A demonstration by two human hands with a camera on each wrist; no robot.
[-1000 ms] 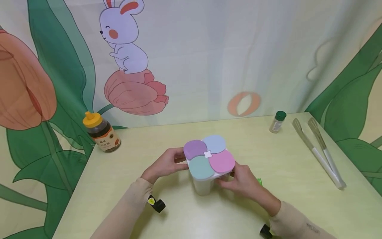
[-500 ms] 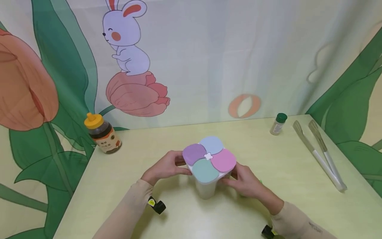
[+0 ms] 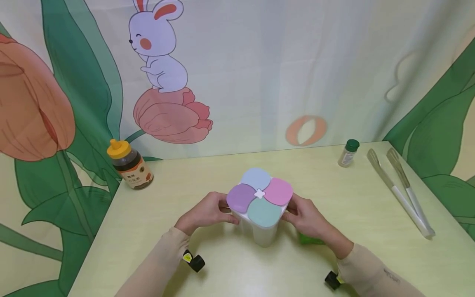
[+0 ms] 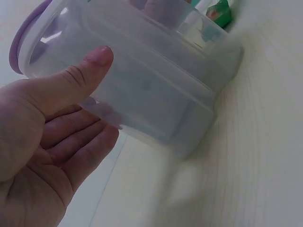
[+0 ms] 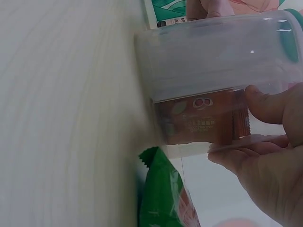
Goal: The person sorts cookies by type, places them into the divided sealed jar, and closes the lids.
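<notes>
Two hands on one clear box (image 3: pixel 259 229) upright at mid-table (image 3: pixel 185 177), flanked evenly: left hand (image 3: pixel 205 212) gripping its left wall, right hand (image 3: pixel 306 216) gripping its right wall, equally near, four-coloured lid (image 3: pixel 259 196) facing up.

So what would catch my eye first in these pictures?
Mid-table, the clear container with its four pastel petal lids, gripped on either side by the left hand and right hand. Then the honey bottle at the far left edge, and the tongs at the right.
</notes>
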